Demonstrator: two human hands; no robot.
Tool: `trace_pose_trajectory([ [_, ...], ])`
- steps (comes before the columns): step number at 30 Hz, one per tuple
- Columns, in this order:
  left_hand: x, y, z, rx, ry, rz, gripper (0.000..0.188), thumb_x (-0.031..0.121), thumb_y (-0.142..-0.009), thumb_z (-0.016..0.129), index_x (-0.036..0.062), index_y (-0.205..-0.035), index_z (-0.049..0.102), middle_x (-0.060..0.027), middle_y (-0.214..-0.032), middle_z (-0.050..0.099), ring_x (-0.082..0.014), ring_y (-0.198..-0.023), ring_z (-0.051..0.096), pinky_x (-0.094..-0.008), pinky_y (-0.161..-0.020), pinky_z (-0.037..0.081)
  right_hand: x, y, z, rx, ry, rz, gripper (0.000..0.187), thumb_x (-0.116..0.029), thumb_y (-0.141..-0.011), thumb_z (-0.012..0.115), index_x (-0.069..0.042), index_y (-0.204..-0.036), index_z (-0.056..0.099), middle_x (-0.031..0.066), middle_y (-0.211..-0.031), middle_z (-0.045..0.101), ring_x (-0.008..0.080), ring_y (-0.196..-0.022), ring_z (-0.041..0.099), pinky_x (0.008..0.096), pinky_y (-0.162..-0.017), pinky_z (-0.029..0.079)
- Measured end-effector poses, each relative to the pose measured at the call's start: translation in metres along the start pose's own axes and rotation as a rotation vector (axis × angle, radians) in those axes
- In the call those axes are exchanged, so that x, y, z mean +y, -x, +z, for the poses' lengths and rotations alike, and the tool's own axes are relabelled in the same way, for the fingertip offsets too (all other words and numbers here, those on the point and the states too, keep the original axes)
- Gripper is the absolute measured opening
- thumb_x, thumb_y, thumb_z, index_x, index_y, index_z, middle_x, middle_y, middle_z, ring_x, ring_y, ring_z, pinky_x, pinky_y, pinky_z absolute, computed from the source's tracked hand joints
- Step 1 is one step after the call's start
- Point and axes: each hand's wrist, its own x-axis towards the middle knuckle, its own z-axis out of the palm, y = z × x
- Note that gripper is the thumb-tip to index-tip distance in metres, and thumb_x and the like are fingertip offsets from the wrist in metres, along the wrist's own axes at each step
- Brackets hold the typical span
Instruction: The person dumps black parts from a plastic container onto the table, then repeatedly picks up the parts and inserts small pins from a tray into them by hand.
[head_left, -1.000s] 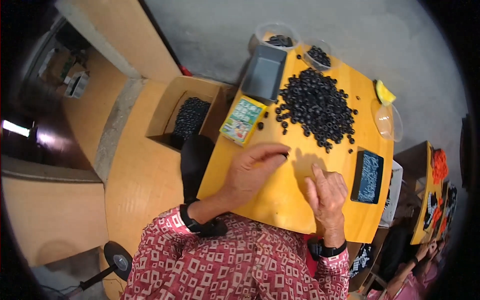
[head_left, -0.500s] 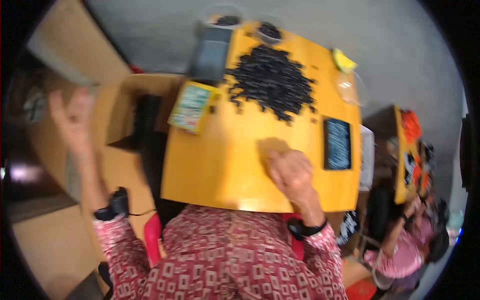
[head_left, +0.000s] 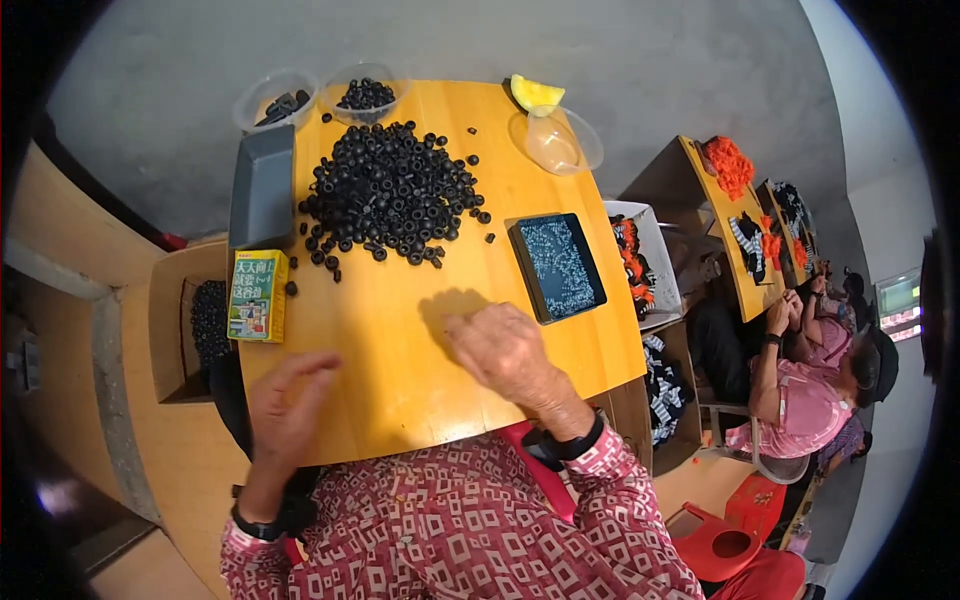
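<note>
My left hand [head_left: 290, 405] is over the table's near left edge, slightly blurred, with its fingers stretched out and nothing visible in them. Above the near middle of the table is my right hand [head_left: 505, 355], its fingers curled closed; whatever they hold, if anything, is hidden. A large pile of small black ring-shaped pieces [head_left: 395, 190] covers the far part of the yellow wooden table [head_left: 400, 385]. To the right of the pile lies a shallow black tray [head_left: 557, 267] with a speckled, pale-flecked surface. A yellow and green printed carton [head_left: 258, 297] stands at the left edge.
A grey bin [head_left: 263, 190] and two clear bowls [head_left: 367, 90] with black pieces sit far left. Far right are a yellow wedge [head_left: 537, 93] and a clear cup [head_left: 555, 143]. A cardboard box [head_left: 170, 350] of black pieces stands left, below the table. Co-workers [head_left: 810, 385] sit right.
My left hand has come back from over the cardboard box at the left to the table edge. My right hand stays curled over the table. The view has swung.
</note>
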Motion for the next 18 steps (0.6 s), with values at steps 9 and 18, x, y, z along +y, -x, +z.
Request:
trace_pose_trajectory([
  [9,-0.018,0.002,0.038,-0.154,0.276,-0.175,0.019,0.008,-0.099,0.06,-0.0021,-0.113,0.068,-0.0084,-0.103,0.071,-0.0152,-0.096,0.066,-0.0267,-0.086,0.052,0.098,0.008,-0.06,-0.062,0.109,0.511,0.031,-0.007,-0.084,0.071,0.0,-0.113,0.066,0.0174,-0.104,0.066,0.0367,-0.094,0.065,0.0407,-0.082,0.053],
  [18,-0.024,0.0,0.046,-0.158,0.265,-0.213,0.019,0.006,-0.099,0.059,-0.0023,-0.114,0.068,-0.0073,-0.1,0.072,-0.0123,-0.094,0.067,-0.0235,-0.083,0.052,0.105,0.009,-0.03,-0.219,0.158,0.483,0.03,-0.004,-0.079,0.071,-0.003,-0.109,0.068,0.0139,-0.1,0.063,0.0342,-0.096,0.062,0.0425,-0.083,0.052],
])
